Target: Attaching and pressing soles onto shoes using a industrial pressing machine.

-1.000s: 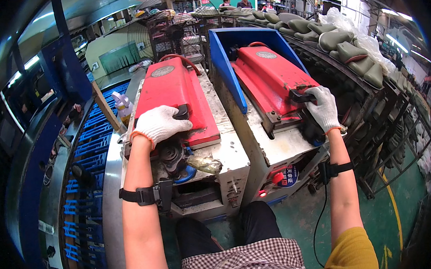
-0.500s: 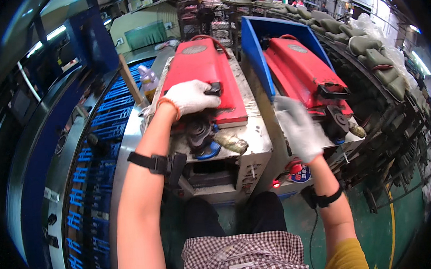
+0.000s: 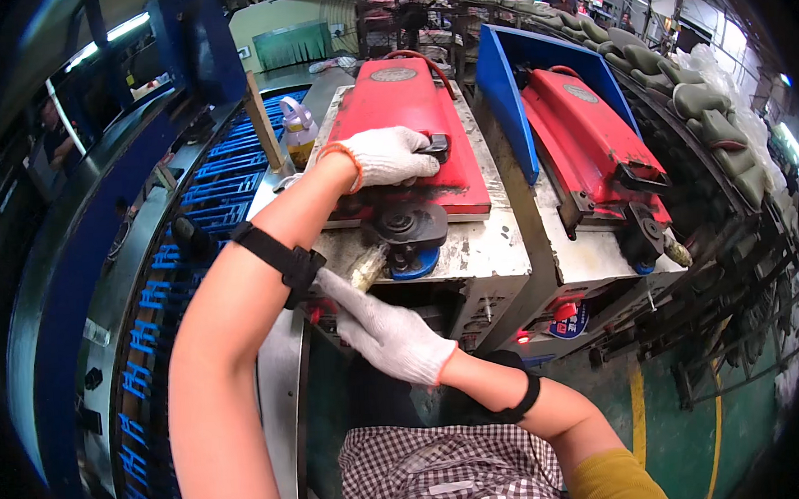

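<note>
Left hand [image 3: 393, 155], in a white glove, resting on the near end of the left red machine cover [image 3: 406, 123], fingers curled over the black handle [image 3: 436, 144] at its front edge; grip clenched on that handle, as in both earlier views. Right hand [image 3: 381, 332], also gloved, now crossed over below the left red machine cover, fingers extended toward a pale cylindrical piece [image 3: 367, 267] just beside the black wheel [image 3: 407, 226] under the cover's front; touching or merely near, not determinable; grip released. One second earlier, right hand on the right red machine cover [image 3: 593, 140]; half a second earlier, blurred in mid-air between the two machines. Right cover now unattended, to the right of the blue divider [image 3: 510, 108]. Plastic bottle [image 3: 298, 128] left of the left cover, on the metal worktop [image 3: 495, 253].
</note>
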### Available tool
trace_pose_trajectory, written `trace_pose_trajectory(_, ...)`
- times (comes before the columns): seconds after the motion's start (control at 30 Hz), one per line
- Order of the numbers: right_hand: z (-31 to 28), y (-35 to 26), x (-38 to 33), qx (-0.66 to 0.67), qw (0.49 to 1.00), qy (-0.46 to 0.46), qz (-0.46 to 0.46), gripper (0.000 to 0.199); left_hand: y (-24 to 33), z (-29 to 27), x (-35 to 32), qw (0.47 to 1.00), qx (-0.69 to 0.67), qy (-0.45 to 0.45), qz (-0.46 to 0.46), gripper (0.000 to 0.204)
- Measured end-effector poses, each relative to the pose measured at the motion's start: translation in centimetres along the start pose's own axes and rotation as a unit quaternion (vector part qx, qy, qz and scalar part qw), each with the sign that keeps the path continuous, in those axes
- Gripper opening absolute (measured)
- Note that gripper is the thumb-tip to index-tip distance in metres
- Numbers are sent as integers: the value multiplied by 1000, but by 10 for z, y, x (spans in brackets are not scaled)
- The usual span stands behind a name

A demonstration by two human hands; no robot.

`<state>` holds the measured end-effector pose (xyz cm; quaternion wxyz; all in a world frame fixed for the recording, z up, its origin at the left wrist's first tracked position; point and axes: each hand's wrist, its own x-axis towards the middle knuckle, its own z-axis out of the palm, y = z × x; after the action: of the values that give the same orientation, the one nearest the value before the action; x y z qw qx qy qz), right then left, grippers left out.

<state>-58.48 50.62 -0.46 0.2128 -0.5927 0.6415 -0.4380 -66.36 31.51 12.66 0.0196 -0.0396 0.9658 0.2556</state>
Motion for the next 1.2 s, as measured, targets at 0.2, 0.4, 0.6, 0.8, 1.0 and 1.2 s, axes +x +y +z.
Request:
trace_pose_trajectory(0.2, -22, 7, 1, 38, 997, -45, -57, 42, 12, -32, -10, 998, 59, -2, 4, 41)
trace_pose_trajectory(0.4, -103, -17, 22, -103, 983, 71, -131, 29, 2, -68, -5, 925, 206, 291, 133, 52)
trace_pose_trajectory(0.6, -169, 78, 140, -306, 941, 141, 35, 66, 18, -75, -12, 789, 273, 503, 226, 55)
trace_pose_trajectory(0.8, -152, 109, 219, -351, 922, 4, 161, 112, -25, -47, -11, 692, 300, 612, 238, 66)
trace_pose_trajectory(1.0, -207, 141, 202, -89, 990, 70, 89, 62, -65, 16, -82, 886, -21, 444, 134, 74)
trace_pose_trajectory(1.2, -180, 41, 130, 579, 810, -9, 93, 55, -99, 67, -135, 661, -698, 273, -26, 63)
